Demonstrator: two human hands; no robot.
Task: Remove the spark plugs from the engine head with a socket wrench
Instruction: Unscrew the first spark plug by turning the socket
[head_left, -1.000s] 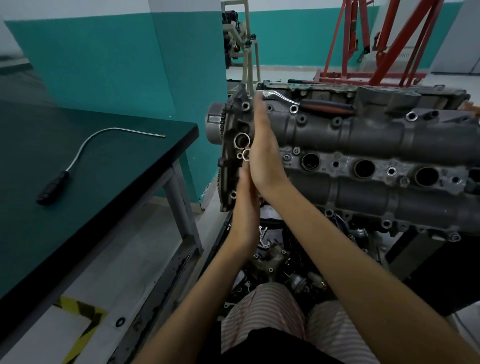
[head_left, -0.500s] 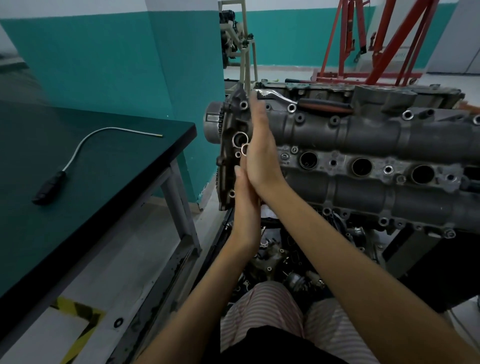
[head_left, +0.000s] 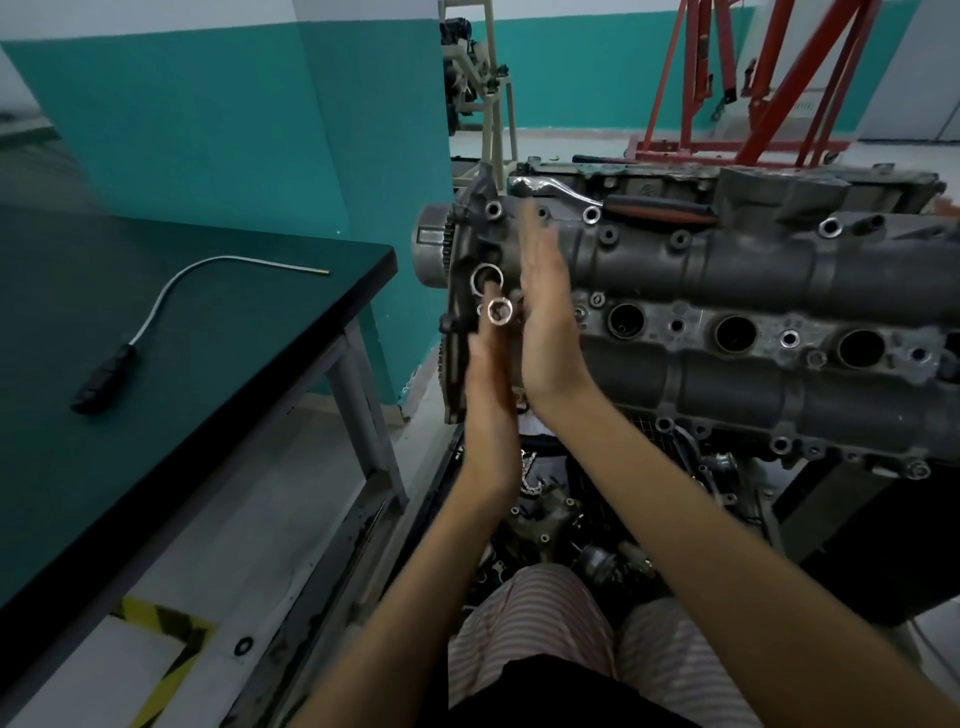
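Rolling a socket (head_left: 500, 310) between flat palms, left hand (head_left: 488, 384) and right hand (head_left: 545, 317) straight-fingered, at left end of head (head_left: 727, 291); probably spinning a plug loose; wrench (head_left: 558, 191) on far edge; next, lifting straight out.

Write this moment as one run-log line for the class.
hands: left and right flat, rolling silver socket tool between palms | grey metal engine head: three plug wells open | chrome ratchet wrench: idle atop engine
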